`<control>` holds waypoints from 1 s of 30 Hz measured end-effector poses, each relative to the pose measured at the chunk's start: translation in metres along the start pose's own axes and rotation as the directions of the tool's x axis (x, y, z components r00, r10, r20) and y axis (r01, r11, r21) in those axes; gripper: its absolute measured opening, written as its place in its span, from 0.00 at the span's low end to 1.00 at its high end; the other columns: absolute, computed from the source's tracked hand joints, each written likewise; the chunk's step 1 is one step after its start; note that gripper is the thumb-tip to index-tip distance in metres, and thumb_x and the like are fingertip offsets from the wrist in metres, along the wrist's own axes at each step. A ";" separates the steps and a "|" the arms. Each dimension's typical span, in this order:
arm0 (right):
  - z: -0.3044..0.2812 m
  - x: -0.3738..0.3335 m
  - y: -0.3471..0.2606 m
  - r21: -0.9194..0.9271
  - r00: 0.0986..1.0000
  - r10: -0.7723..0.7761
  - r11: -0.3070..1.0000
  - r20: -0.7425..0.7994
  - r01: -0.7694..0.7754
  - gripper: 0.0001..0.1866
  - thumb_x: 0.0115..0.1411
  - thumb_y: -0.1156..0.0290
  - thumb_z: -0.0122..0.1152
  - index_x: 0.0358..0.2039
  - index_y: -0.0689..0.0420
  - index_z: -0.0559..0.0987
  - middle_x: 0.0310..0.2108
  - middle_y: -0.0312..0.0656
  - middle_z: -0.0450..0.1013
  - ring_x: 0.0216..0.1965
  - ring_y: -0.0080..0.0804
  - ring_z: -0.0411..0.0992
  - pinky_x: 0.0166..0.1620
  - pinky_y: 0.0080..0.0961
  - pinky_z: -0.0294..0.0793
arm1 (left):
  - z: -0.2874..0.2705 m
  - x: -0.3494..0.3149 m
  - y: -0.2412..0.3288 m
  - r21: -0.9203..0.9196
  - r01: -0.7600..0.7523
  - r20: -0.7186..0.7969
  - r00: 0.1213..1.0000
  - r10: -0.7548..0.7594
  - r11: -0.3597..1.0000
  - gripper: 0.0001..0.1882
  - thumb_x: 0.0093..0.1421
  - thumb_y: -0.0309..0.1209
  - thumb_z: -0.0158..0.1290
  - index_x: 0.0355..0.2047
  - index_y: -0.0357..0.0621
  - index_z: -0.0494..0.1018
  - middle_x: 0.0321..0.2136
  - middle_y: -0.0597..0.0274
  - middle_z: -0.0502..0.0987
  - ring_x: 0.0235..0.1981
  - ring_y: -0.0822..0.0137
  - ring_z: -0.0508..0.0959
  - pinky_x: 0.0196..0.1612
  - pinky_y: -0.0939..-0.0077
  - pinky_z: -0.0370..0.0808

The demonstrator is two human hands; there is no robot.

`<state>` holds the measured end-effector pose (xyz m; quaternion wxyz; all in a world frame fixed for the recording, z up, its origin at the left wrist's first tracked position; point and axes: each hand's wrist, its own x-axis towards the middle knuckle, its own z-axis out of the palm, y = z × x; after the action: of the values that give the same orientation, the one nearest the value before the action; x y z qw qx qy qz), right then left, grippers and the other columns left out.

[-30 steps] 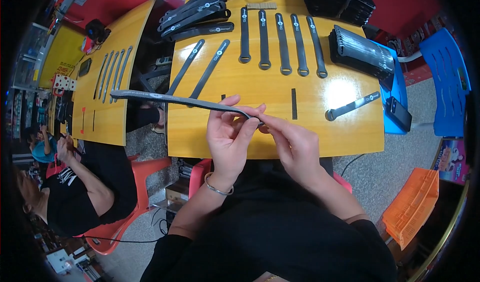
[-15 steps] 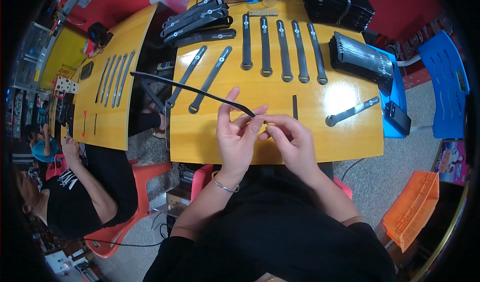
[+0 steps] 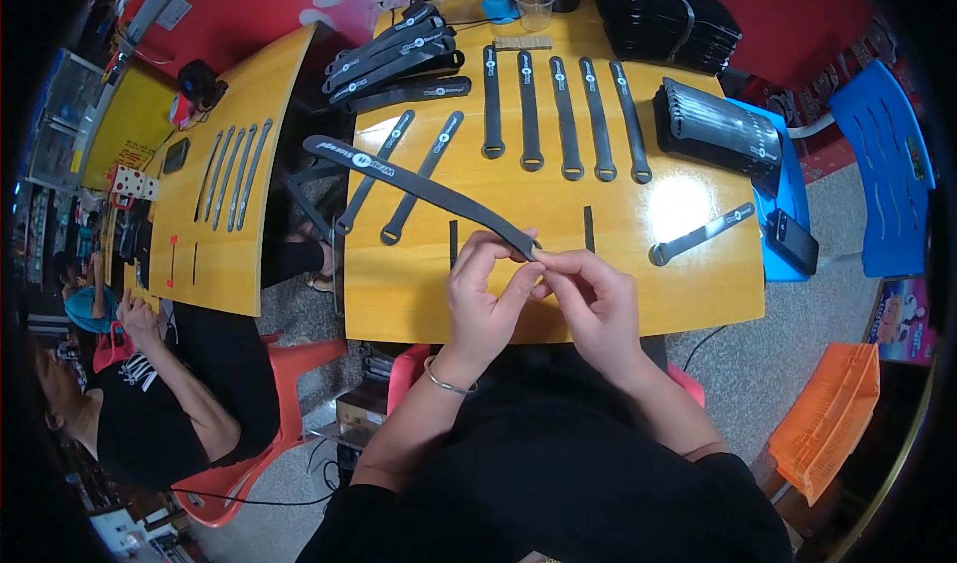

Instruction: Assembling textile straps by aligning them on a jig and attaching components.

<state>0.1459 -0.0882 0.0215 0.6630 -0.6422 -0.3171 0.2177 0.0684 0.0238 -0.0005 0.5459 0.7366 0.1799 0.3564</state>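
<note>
A dark grey hook-and-loop strap (image 3: 429,192) with pale print slants up and left from my fingers over the table. Its near end is pinched in my left hand (image 3: 483,296), closed, with a bangle at the wrist. My right hand (image 3: 598,306) meets it at that same end, thumb and forefinger pressed together on the strap. The fingertips hide the strap's tip. Two similar straps (image 3: 424,177) lie slanted beyond my left hand, and several more (image 3: 531,114) lie in a row ahead. A single strap (image 3: 703,234) rests to the right.
Two thin black strips (image 3: 588,229) mark the yellow table (image 3: 688,299). Strap bundles (image 3: 399,54) sit at the far left, with more (image 3: 718,124) at the right. A clear cup (image 3: 535,6) stands at the back. A phone (image 3: 793,239) lies on a blue chair; another person (image 3: 179,383) sits left.
The strap has turned from edge-on to show its flat printed face. My hands have drawn closer together at its end, and my left fingers have curled in.
</note>
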 end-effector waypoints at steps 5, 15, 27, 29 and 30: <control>0.002 0.001 0.003 -0.215 0.984 -0.175 0.963 -0.043 0.162 0.10 0.53 0.83 0.56 0.37 0.62 0.78 0.26 0.47 0.76 0.27 0.31 0.77 0.29 0.20 0.73 | -0.002 -0.004 0.007 -0.001 0.020 0.017 1.000 -0.020 1.000 0.05 0.52 0.21 0.55 0.30 0.34 0.72 0.30 0.56 0.74 0.32 0.65 0.76 0.37 0.75 0.72; 0.004 0.001 0.000 -0.381 0.964 -0.265 0.895 -0.038 0.231 0.10 0.49 0.82 0.60 0.35 0.61 0.79 0.26 0.47 0.76 0.26 0.37 0.76 0.29 0.24 0.73 | 0.004 -0.011 0.012 -0.393 0.225 -0.004 0.969 -0.247 0.891 0.05 0.51 0.15 0.53 0.29 0.32 0.71 0.29 0.59 0.72 0.32 0.72 0.75 0.36 0.81 0.74; 0.007 0.004 0.006 -0.416 0.945 -0.323 0.866 -0.044 0.276 0.10 0.49 0.83 0.59 0.34 0.60 0.79 0.25 0.46 0.75 0.25 0.37 0.75 0.28 0.25 0.72 | 0.007 -0.008 0.007 -0.243 0.192 -0.095 0.971 -0.221 0.951 0.02 0.49 0.17 0.53 0.25 0.33 0.72 0.24 0.61 0.72 0.28 0.73 0.74 0.34 0.82 0.70; 0.007 0.005 0.008 -0.434 0.945 -0.325 0.857 -0.038 0.277 0.10 0.49 0.83 0.59 0.34 0.60 0.79 0.25 0.46 0.75 0.25 0.37 0.75 0.28 0.25 0.72 | 0.007 -0.008 0.002 -0.225 0.199 -0.088 0.971 -0.223 0.954 0.02 0.49 0.17 0.54 0.25 0.33 0.72 0.24 0.61 0.72 0.28 0.73 0.74 0.34 0.82 0.70; 0.006 0.005 0.008 -0.453 0.944 -0.328 0.847 -0.031 0.279 0.11 0.48 0.83 0.59 0.34 0.60 0.78 0.25 0.46 0.75 0.25 0.36 0.75 0.28 0.25 0.72 | 0.007 -0.007 0.001 -0.207 0.204 -0.081 0.971 -0.225 0.957 0.02 0.48 0.17 0.54 0.24 0.33 0.72 0.24 0.61 0.72 0.28 0.73 0.74 0.34 0.82 0.70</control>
<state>0.1463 -0.0794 0.0141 0.5415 -0.7284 -0.4198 -0.0025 0.0681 0.0144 -0.0032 0.6417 0.6354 0.2507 0.3487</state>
